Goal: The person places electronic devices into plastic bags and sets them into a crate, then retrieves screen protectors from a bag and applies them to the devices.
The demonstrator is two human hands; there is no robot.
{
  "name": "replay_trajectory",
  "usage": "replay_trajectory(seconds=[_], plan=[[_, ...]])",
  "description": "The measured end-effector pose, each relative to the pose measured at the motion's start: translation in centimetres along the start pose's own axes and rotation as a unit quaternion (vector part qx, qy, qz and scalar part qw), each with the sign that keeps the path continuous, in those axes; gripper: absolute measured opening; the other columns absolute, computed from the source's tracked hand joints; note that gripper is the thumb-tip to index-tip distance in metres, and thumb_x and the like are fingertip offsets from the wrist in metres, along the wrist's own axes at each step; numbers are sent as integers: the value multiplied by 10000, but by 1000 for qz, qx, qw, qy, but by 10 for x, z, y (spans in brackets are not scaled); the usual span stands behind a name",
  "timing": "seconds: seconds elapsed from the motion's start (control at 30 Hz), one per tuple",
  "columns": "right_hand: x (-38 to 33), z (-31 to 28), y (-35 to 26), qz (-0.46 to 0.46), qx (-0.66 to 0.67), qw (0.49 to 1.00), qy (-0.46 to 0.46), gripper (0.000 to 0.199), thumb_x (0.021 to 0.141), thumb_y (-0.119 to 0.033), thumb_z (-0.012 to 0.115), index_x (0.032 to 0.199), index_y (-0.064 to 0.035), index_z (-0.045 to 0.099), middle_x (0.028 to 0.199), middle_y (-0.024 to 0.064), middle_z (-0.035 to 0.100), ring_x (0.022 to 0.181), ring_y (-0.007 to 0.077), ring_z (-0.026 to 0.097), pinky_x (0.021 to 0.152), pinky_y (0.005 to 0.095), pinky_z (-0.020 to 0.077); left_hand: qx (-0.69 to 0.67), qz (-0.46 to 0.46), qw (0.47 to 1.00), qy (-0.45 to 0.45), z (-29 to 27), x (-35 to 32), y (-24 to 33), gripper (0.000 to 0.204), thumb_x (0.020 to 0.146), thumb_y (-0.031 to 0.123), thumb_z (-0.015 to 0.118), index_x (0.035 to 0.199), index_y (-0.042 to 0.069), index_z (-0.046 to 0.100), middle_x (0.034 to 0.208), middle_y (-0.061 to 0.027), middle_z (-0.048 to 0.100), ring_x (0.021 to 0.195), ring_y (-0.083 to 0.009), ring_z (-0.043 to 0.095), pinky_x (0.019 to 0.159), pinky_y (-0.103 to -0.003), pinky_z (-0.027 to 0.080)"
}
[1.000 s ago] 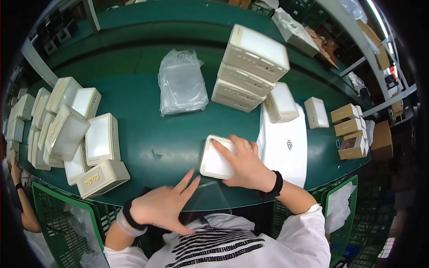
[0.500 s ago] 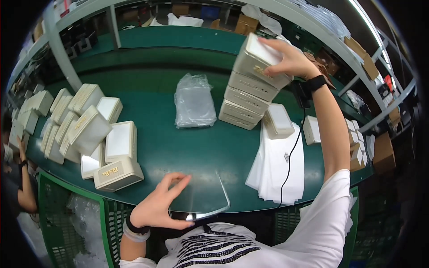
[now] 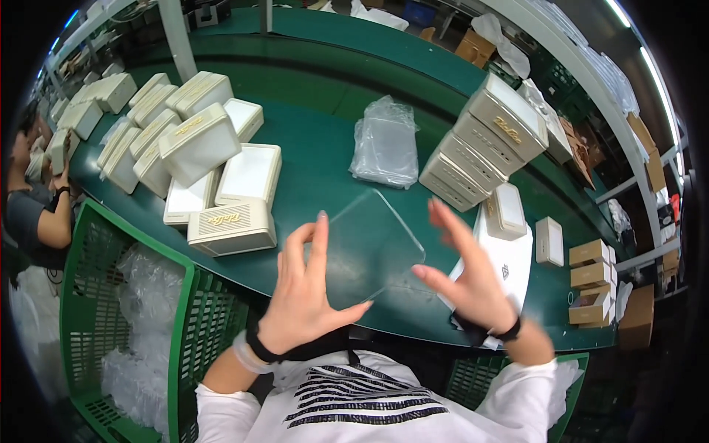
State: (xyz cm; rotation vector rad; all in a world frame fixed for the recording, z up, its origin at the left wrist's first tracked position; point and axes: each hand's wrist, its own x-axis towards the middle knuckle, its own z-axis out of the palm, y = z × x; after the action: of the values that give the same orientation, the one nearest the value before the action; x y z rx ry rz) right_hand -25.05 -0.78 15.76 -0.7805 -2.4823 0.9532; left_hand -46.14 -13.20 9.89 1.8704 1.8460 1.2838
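Note:
A clear, see-through plastic cover point(image 3: 378, 247), squarish with rounded corners, is held above the green table by my left hand point(image 3: 301, 299), its thumb and fingers gripping the left edge. My right hand point(image 3: 473, 284), slightly blurred, is open beside the cover's right edge, thumb and fingers apart. Whether it touches the cover I cannot tell. Beyond it rises a leaning stack of cream box-shaped devices point(image 3: 480, 151) with gold lettering. One more cream device point(image 3: 507, 213) rests on white paper-like sheets point(image 3: 517, 258), which my right hand partly hides.
Several cream devices point(image 3: 233, 225) are heaped at the left. Stacked clear plastic covers point(image 3: 385, 144) in film lie mid-table. A green crate point(image 3: 181, 317) with plastic bags stands lower left. Small brown-and-white boxes point(image 3: 589, 277) sit far right. A co-worker point(image 3: 44, 210) works at the left.
My right hand has left the top of the device stack and come down beside the clear cover. The left hand has raised the cover. The view has swung to the left.

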Motion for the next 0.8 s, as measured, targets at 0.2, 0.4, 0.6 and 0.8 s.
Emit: replay_trajectory(seconds=[0.2, 0.4, 0.6, 0.8], plan=[[-35, 125, -32, 69, 464, 875, 124, 1069, 732, -262, 783, 1489, -90, 48, 1483, 156, 243, 1331, 319, 326, 1029, 442, 330, -23, -39, 972, 230, 54, -40, 16, 1015, 677, 209, 792, 1431, -65, 171, 1279, -255, 319, 1170, -416, 378, 995, -465, 337], [-29, 135, -27, 31, 346, 918, 191, 1174, 665, -361, 808, 1492, -86, 21, 1449, 157, 245, 1355, 353, 273, 1014, 488, 343, -170, 132, 967, 134, 34, -86, 19, 887, 726, 137, 725, 1427, -47, 212, 1335, -258, 310, 1249, -446, 327, 1024, -509, 309], [-40, 129, -5, 81, 495, 840, 207, 1079, 688, -484, 741, 1485, -74, 141, 1438, 142, 266, 1337, 339, 294, 1000, 503, 376, 381, -60, 922, -34, -103, -48, -19, 986, 592, 150, 807, 1418, 32, 281, 1385, -225, 341, 1296, -439, 300, 1049, -520, 269], [-72, 124, 8, 88, 497, 843, 187, 1040, 698, -490, 719, 1478, -63, 178, 1441, 153, 277, 1343, 353, 291, 997, 506, 377, 329, -191, 885, -269, -163, 10, -102, 840, 544, 199, 829, 1277, 14, 465, 1202, -170, 546, 1161, -350, 490, 966, -439, 400]])
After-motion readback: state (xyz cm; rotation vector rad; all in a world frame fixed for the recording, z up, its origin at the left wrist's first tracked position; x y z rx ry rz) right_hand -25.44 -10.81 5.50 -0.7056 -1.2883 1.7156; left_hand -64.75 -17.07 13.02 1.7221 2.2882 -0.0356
